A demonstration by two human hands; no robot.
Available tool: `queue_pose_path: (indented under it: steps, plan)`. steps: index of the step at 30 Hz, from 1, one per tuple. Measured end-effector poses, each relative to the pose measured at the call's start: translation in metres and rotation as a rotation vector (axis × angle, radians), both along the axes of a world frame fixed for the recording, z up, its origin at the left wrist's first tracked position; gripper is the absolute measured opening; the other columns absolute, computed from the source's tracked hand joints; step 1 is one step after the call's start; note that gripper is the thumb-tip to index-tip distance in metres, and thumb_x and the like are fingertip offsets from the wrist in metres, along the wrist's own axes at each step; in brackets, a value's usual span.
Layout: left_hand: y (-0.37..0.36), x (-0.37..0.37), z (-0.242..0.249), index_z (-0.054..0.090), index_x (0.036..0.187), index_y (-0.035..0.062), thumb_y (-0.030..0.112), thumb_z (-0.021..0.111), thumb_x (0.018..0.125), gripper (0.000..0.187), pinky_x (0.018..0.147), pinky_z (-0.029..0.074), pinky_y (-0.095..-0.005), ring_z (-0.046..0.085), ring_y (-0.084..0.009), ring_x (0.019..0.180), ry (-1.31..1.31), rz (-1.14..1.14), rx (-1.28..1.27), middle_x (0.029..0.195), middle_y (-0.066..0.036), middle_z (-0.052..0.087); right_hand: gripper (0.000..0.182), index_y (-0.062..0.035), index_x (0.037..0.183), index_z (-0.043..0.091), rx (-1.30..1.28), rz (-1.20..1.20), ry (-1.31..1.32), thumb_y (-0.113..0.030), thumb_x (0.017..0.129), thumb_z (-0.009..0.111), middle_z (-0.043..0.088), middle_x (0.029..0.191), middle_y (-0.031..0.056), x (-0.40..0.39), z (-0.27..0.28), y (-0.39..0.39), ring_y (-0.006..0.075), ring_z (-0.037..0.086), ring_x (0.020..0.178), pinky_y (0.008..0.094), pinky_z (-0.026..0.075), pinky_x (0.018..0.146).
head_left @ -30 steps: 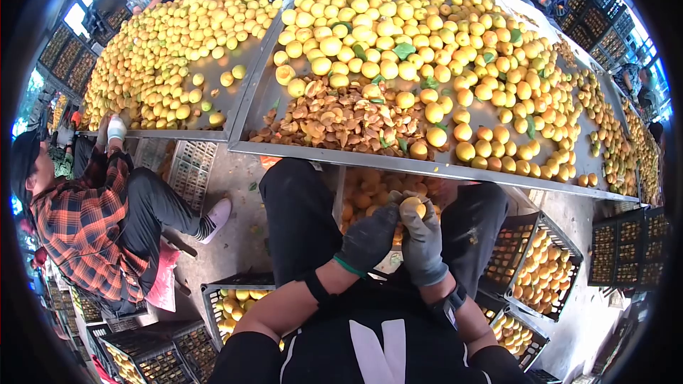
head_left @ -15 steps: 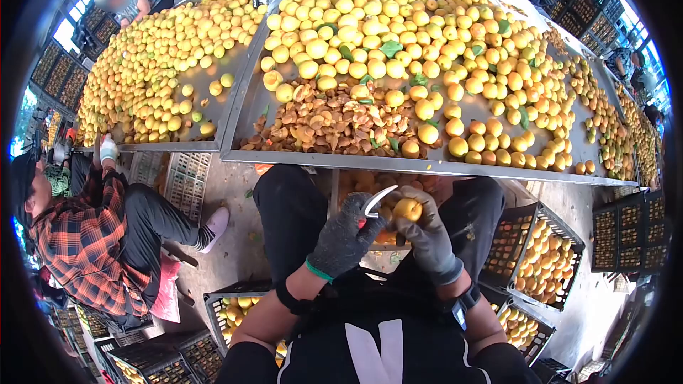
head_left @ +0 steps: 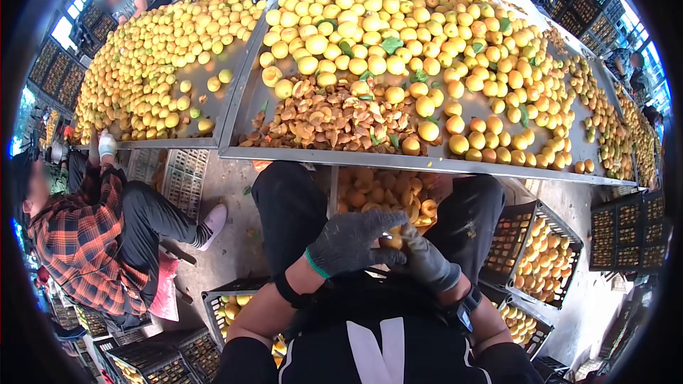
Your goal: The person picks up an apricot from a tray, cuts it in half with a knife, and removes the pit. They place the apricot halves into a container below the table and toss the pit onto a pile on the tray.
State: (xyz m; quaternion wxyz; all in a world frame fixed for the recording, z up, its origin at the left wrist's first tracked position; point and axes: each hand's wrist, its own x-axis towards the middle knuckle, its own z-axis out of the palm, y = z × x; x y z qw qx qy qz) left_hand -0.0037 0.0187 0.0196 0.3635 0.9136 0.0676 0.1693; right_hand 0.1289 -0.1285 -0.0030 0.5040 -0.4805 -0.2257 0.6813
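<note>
Where fabric-gloved hands meet, rounded fruit shows.

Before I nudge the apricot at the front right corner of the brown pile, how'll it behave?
The apricot will probably roll readily: it's round and sits on a smooth metal tabletop. Pushed left, it would likely stall against the brown fruit pieces. It looks whole, so a light push probably won't deform it; firmness isn't visible.

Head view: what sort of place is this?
Likely a fruit-processing shed: metal tables heaped with yellow-orange fruit, a brownish pile of split pieces, and black crates holding more fruit.
</note>
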Motion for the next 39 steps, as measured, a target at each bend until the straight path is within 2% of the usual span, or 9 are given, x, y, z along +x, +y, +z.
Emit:
queue_pose_path:
  steps: [4, 13, 16, 23, 25, 31, 34, 35, 39]
  plan:
    - [0.001, -0.005, 0.010, 0.060, 0.118, 0.0118, 0.049, 0.078, 0.065, 0.066, 0.057, 0.050, -0.0350, 0.063, -0.0261, 0.066, -0.030, -0.033, 0.195, 0.085, -0.008, 0.063, 0.063, -0.0037, 0.131, 0.045, -0.057, -0.112, 0.334, -0.055, 0.096, 0.039, 0.057, 0.120, 0.0088, -0.012, -0.003, -0.005, 0.0155, 0.056, 0.109, 0.0282, 0.046, 0.091]
    - [0.000, 0.007, 0.016, 0.064, 0.105, 0.0103, 0.044, 0.082, 0.062, 0.058, 0.053, 0.047, -0.0366, 0.061, -0.0283, 0.063, -0.324, 0.074, 0.160, 0.079, -0.007, 0.061, 0.046, 0.0009, 0.130, 0.045, 0.240, -0.350, -0.184, -0.035, 0.103, 0.034, 0.057, 0.119, 0.0098, -0.037, 0.023, 0.005, 0.0170, 0.055, 0.111, 0.0290, 0.043, 0.098]
    - [-0.002, 0.010, 0.008, 0.064, 0.099, 0.0085, 0.037, 0.083, 0.062, 0.050, 0.055, 0.049, -0.0366, 0.061, -0.0294, 0.064, -0.425, 0.061, 0.080, 0.078, -0.008, 0.062, 0.048, 0.0043, 0.131, 0.044, 0.202, -0.482, 0.153, -0.033, 0.103, 0.032, 0.057, 0.120, 0.0117, -0.041, 0.020, 0.012, 0.0179, 0.056, 0.111, 0.0281, 0.042, 0.099]
    - [-0.033, 0.006, 0.014, 0.064, 0.098, 0.0079, 0.023, 0.080, 0.069, 0.036, 0.067, 0.050, -0.0357, 0.063, -0.0258, 0.077, -0.442, 0.269, -0.044, 0.092, -0.010, 0.064, 0.050, 0.0083, 0.134, 0.041, 0.330, -0.573, -0.398, -0.028, 0.102, 0.029, 0.056, 0.123, 0.0174, -0.051, 0.053, 0.025, 0.0204, 0.056, 0.110, 0.0292, 0.041, 0.098]
    - [-0.041, 0.010, 0.019, 0.063, 0.095, 0.0070, 0.017, 0.076, 0.075, 0.025, 0.068, 0.050, -0.0303, 0.062, -0.0201, 0.077, -0.434, 0.464, -0.585, 0.089, -0.007, 0.064, 0.050, 0.0087, 0.134, 0.041, 0.370, -0.614, -0.497, -0.026, 0.100, 0.031, 0.056, 0.123, 0.0185, -0.049, 0.051, 0.027, 0.0220, 0.056, 0.110, 0.0303, 0.041, 0.098]
    - [-0.029, 0.027, -0.001, 0.060, 0.091, 0.0092, 0.014, 0.064, 0.089, 0.006, 0.057, 0.047, -0.0243, 0.059, -0.0127, 0.063, -0.459, 0.490, -1.107, 0.076, -0.001, 0.060, 0.052, 0.0092, 0.135, 0.039, 0.681, -0.503, -1.065, -0.023, 0.095, 0.040, 0.059, 0.116, 0.0195, -0.022, 0.022, 0.033, 0.0274, 0.060, 0.098, 0.0350, 0.044, 0.091]
    - [-0.010, 0.014, -0.008, 0.058, 0.092, 0.0131, 0.022, 0.060, 0.091, 0.009, 0.043, 0.041, -0.0233, 0.054, -0.0120, 0.054, -0.274, 0.260, -1.843, 0.075, -0.003, 0.059, 0.051, 0.0026, 0.126, 0.048, 0.305, -0.538, -0.029, -0.037, 0.094, 0.044, 0.060, 0.110, 0.0150, -0.013, 0.013, 0.027, 0.0237, 0.060, 0.084, 0.0335, 0.049, 0.073]
    - [-0.010, 0.019, -0.007, 0.057, 0.094, 0.0163, 0.029, 0.056, 0.093, 0.013, 0.034, 0.032, -0.0227, 0.048, -0.0117, 0.044, -0.229, 0.283, -1.907, 0.069, -0.003, 0.055, 0.052, -0.0005, 0.121, 0.050, 0.487, -0.458, 0.424, -0.044, 0.093, 0.046, 0.060, 0.107, 0.0132, -0.004, -0.001, 0.033, 0.0208, 0.059, 0.081, 0.0315, 0.049, 0.067]
    - [0.001, 0.024, -0.016, 0.056, 0.095, 0.0152, 0.032, 0.055, 0.093, 0.017, 0.034, 0.030, -0.0226, 0.044, -0.0117, 0.042, -0.269, 0.161, -1.976, 0.065, -0.002, 0.052, 0.049, -0.0002, 0.119, 0.051, 0.292, -0.510, 0.535, -0.042, 0.094, 0.047, 0.060, 0.102, 0.0098, 0.003, 0.004, 0.025, 0.0179, 0.058, 0.089, 0.0299, 0.049, 0.076]
